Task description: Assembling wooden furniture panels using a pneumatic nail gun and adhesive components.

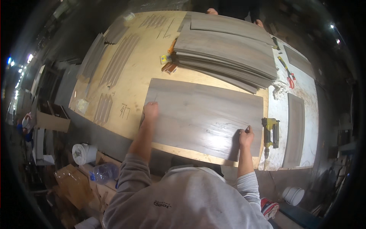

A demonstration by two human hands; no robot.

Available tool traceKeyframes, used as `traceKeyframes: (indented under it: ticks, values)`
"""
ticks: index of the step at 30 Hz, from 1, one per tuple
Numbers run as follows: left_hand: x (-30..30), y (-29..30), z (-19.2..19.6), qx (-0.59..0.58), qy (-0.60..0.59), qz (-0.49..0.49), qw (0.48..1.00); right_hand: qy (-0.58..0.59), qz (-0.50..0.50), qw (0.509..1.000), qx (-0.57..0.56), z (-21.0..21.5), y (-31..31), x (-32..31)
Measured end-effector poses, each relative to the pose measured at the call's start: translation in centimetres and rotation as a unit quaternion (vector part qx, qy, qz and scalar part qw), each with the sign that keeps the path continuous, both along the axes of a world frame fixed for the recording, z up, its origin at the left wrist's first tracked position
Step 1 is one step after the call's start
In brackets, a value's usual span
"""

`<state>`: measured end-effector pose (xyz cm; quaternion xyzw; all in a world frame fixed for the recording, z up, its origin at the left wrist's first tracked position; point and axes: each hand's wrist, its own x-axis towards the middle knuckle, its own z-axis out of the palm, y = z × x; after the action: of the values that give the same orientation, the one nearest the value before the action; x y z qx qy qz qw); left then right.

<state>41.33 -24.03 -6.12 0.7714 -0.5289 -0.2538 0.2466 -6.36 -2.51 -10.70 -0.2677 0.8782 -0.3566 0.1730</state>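
Observation:
A large grey wood panel [198, 110] lies flat on the table in front of me. At its left edge rests my left hand [151, 109], fingers curled closed; a thin dark line shows on the panel just beyond it, and what the fingers hold, if anything, is hidden. My right hand [246, 137] is closed over the panel's right part, with a small dark thing at its fingertips, too small to name. To the right of the panel lies a yellow-green nail gun [270, 133].
Behind the panel rises a stack of grey boards [228, 44], with another person's hand [212, 11] at its far side. Grey strips [122, 59] lie at left. Small boxes [169, 68], red-handled scissors [290, 82] and a narrow panel [294, 129] lie around. A white bucket [84, 154] stands below.

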Motion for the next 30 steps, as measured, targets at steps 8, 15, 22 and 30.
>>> traceKeyframes:
  ticks: [8, 15, 22, 30]
  values:
    - [2.3, 3.1, 10.1, -0.001, 0.452, 0.060, 0.890, -0.151, -0.090, 0.964, -0.200, 15.3, 2.8, 2.8]
    - [6.8, 9.4, 15.1, -0.010, 0.354, -0.082, 0.931, -0.074, -0.040, 0.974, -0.211, 16.6, 8.6, 2.6]
    - [7.6, 13.2, 13.9, -0.070, 0.389, -0.028, 0.918, -0.062, -0.079, 0.981, -0.166, 19.4, 10.6, 5.7]
    - [7.9, 15.6, 13.8, -0.065, 0.411, 0.062, 0.907, -0.071, -0.095, 0.980, -0.162, 19.1, 12.7, 6.7]
